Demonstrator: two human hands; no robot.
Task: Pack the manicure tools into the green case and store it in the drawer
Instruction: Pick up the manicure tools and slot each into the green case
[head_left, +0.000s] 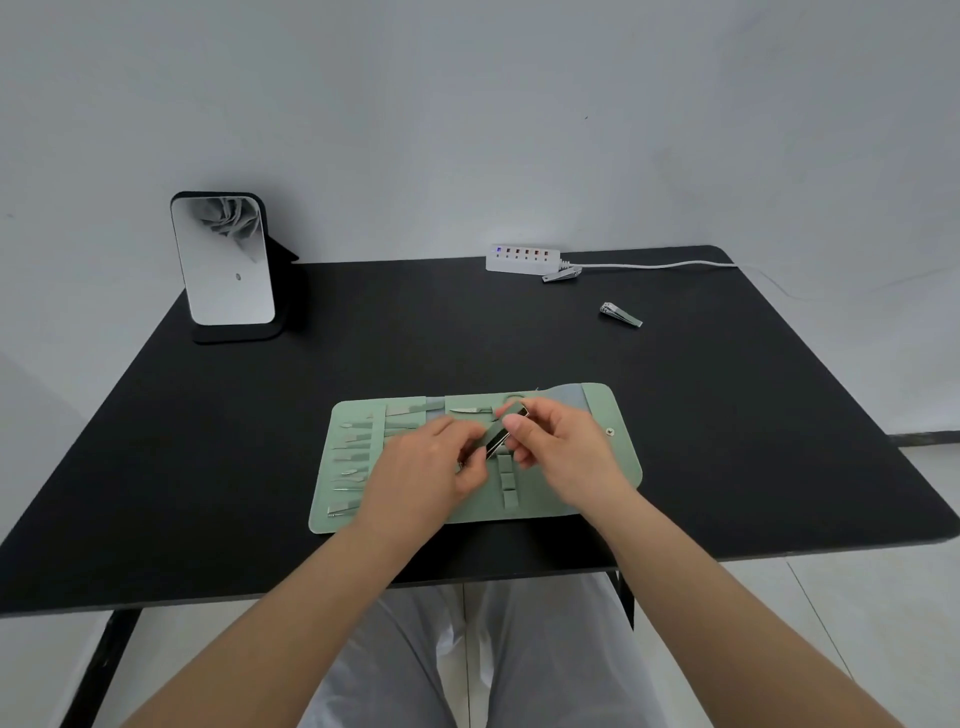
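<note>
Held tool: a flat, narrow nail clipper (501, 434) with a dark face and pale metal edges, gripped between both hands above the middle of the open case.
Long axis: diagonal, its far end pointing up and to the right, its near end down and to the left; the near end is hidden by fingers.
Right hand (558, 449): thumb and fingers pinch the far half of the clipper, the thumb lying across its top.
Left hand (434, 467): fingertips closed on the near end of the clipper, palm turned down.
Green case (618, 452): lies unfolded and flat on the table's near middle, long side running left to right; soft, matte, pale green, with rounded corners and a small round snap on the right flap.
Packed tools (350, 457): a column of thin metal implements sits in loops on the left panel, each lying left to right with its tip pointing left; one more pointed tool lies near the top middle.
Empty loops (508, 480): a short vertical row of green straps just below the held clipper.
Loose clipper (621, 315): shiny metal, lying on the table well beyond the case to the right, angled down to the right.
Second loose clipper (562, 274): metal, touching or just beside the front of the power strip.
Power strip (522, 259): white, boxy, at the far edge, its white cord trailing right.
Mirror (223, 260): rounded rectangle on a black stand, far left.
Table (208, 441): matte black top with rounded corners.
</note>
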